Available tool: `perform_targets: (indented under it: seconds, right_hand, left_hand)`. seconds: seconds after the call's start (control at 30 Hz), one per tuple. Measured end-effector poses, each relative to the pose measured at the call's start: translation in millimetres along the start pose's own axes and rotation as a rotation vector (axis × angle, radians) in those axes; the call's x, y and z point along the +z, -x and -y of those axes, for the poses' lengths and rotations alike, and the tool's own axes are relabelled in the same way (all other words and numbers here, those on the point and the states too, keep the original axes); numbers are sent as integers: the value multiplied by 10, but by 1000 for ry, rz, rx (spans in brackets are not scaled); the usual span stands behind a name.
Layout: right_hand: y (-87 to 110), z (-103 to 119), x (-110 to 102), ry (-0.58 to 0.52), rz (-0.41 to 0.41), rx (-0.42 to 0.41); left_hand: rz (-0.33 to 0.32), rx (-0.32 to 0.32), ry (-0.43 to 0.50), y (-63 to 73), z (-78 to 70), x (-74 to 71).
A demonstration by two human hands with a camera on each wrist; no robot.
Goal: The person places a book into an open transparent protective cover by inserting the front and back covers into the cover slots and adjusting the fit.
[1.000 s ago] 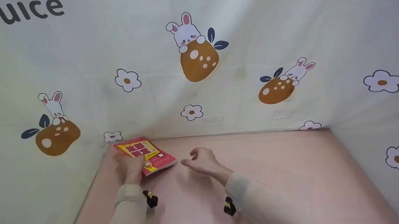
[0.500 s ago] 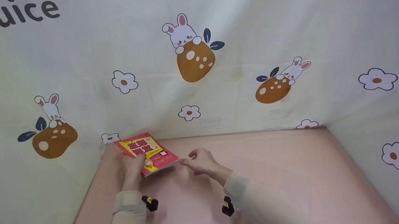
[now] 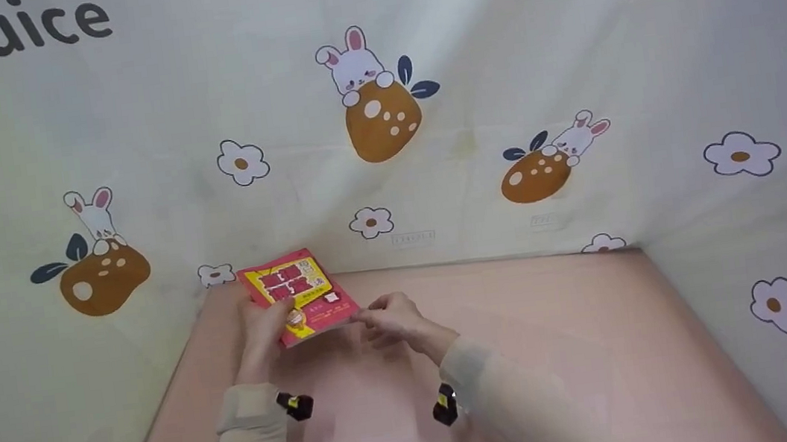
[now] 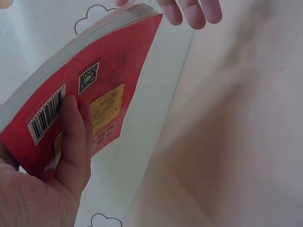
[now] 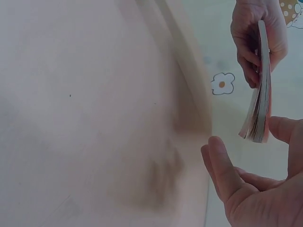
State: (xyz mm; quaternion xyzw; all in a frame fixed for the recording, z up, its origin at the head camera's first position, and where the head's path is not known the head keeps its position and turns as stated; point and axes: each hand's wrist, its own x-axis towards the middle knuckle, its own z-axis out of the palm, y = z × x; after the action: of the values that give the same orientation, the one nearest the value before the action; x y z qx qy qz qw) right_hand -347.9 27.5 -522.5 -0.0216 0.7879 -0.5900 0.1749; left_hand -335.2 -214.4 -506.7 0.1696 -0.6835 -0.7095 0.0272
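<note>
A red paperback book [image 3: 329, 308] with a yellow title panel is held tilted above the table by my left hand [image 3: 263, 338]. The thumb lies on the front cover, while in the left wrist view the fingers [image 4: 73, 137] press the back cover [image 4: 118, 61], beside a barcode. My right hand [image 3: 398, 322] is at the book's lower right corner, fingers spread. In the right wrist view its thumb [image 5: 282, 128] is at the cover's edge, and the other fingers stand apart from the pages. The book's page edges [image 5: 259, 111] fan slightly at that end.
A pink tabletop [image 3: 500, 358] lies under both hands. Pale cloth walls [image 3: 462, 167] printed with rabbits, fruit and flowers rise behind and on both sides. A small black and yellow piece [image 3: 296, 406] sits by the left cuff, another [image 3: 445, 404] by the right.
My left hand has raised and tipped the book so its front cover faces me more. The book's lower right corner has come to my right thumb; the right hand has barely moved.
</note>
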Motion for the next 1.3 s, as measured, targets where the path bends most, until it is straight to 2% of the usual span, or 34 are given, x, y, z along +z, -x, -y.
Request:
perform_targets:
  seconds: [0.17, 0.27, 0.6, 0.83, 1.07, 1.3]
  right_hand:
    - [-15, 12, -17, -66, 65, 15]
    - [-39, 24, -35, -89, 90, 15]
    - [-68, -11, -137, -135, 100, 48]
    - [-40, -109, -228, -135, 122, 72]
    - [-20, -146, -318, -117, 103, 76]
    - [16, -180, -433, -125, 121, 88]
  left_hand:
    - [12, 38, -33, 31, 3, 48]
    - [16, 40, -40, 47, 2, 104]
    - [31, -14, -59, 60, 60, 214]
    - [78, 16, -120, 139, 73, 291]
    - [100, 34, -183, 215, 63, 361]
    - [138, 64, -190, 273, 66, 430]
